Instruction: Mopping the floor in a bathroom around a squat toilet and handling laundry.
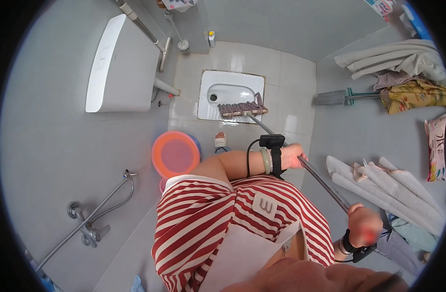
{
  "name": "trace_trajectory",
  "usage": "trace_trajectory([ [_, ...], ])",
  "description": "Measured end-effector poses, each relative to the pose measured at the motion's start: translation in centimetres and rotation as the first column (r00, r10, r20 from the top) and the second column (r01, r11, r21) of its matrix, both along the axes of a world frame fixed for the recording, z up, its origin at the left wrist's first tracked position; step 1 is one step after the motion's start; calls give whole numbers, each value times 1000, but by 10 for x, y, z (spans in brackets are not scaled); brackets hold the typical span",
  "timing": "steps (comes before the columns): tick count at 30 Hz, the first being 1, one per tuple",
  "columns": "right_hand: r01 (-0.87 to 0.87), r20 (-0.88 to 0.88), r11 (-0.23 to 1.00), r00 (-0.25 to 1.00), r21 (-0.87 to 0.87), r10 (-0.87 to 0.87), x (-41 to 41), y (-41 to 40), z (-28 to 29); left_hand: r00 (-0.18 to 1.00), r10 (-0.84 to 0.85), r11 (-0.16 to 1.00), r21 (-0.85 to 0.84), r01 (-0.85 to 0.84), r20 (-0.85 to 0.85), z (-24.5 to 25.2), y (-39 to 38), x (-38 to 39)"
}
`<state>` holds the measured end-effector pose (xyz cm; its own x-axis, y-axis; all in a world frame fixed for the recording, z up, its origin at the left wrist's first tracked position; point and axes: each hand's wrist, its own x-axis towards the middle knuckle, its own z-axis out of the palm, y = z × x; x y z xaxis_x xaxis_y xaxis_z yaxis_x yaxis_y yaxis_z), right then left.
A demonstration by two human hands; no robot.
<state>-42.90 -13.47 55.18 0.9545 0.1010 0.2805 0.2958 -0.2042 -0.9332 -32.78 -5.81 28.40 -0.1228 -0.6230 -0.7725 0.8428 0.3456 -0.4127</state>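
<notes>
A metal mop handle slants across the right of my body. My left hand, with a green bangle and a strapped device at its wrist, grips it partway down. Closer to me, my right hand is wrapped around the upper part of the handle. At the far end, the greyish-purple strand mop head lies across the near rim of a white ceramic squat toilet. The drain hole of the toilet stays in sight to the left of the mop.
Orange and blue plastic basins stand left of my sandalled foot. A white cistern and a shower mixer tap are on the left wall. Towels and a flat mop hang at right. A toilet brush hangs at the back.
</notes>
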Motion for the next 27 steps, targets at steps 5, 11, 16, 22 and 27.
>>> trace_trajectory([
  [5,113,104,992,987,58,-119,-10,-9,8,999,-35,998,-48,35,-7,26,-5,8],
  [11,202,205,968,951,153,-231,-42,-16,32,997,-7,986,-168,20,77,85,1,15],
  [16,138,194,975,966,174,-171,-53,-27,47,991,-36,981,-185,59,125,100,-5,11],
  [22,105,199,984,971,145,-133,-64,-35,56,976,-101,966,-215,142,193,104,-17,5],
  [27,132,175,988,974,74,-143,-55,-26,57,974,-112,961,-228,157,197,93,-29,0],
])
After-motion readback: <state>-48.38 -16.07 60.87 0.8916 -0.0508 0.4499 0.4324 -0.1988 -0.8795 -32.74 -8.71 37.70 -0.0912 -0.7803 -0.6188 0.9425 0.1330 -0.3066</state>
